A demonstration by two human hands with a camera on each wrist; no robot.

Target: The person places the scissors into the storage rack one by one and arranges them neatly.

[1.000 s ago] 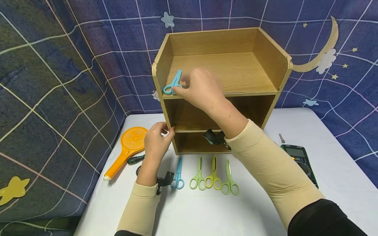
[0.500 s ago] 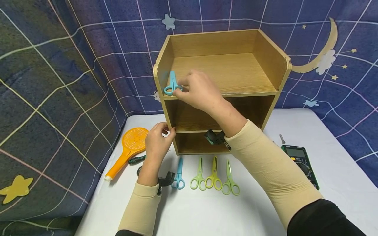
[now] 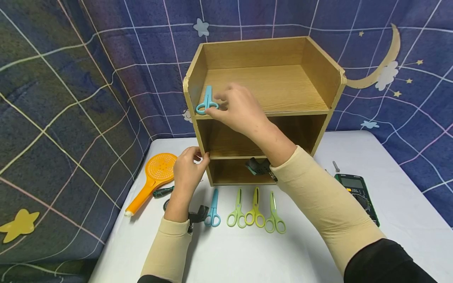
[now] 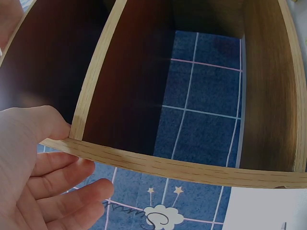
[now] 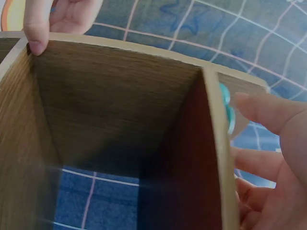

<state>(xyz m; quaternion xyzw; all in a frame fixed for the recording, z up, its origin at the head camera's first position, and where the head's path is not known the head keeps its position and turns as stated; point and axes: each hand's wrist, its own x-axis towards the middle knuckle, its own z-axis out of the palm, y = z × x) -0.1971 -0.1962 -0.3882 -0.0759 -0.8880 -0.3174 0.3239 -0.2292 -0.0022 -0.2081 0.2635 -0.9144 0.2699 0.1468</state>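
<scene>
A pair of light blue scissors (image 3: 208,100) lies at the front left corner of the top shelf of a wooden desktop shelf (image 3: 267,87), blades toward the back. Close to its right handle loop is my right hand (image 3: 240,105), thumb and fingers apart; whether the thumb tip touches the loop I cannot tell. In the right wrist view only the teal handles (image 5: 227,108) show past the board. My left hand (image 4: 33,167) grips the shelf's left side panel, thumb inside by the middle board and fingers outside. On the table in front lie blue scissors (image 3: 213,210) and several green and yellow ones (image 3: 255,210).
Left of the shelf lie an orange strainer ladle (image 3: 160,169) and a dark green handle (image 3: 162,192), partly behind the left hand. To the right are a multimeter (image 3: 356,192) and a metal bolt (image 3: 336,166). Patterned cloth (image 3: 148,51) hangs behind and to the left.
The light blue scissors on the top shelf have turned from slanting right to nearly straight back. My right hand's fingers have come off them slightly. My left hand stays on the side panel.
</scene>
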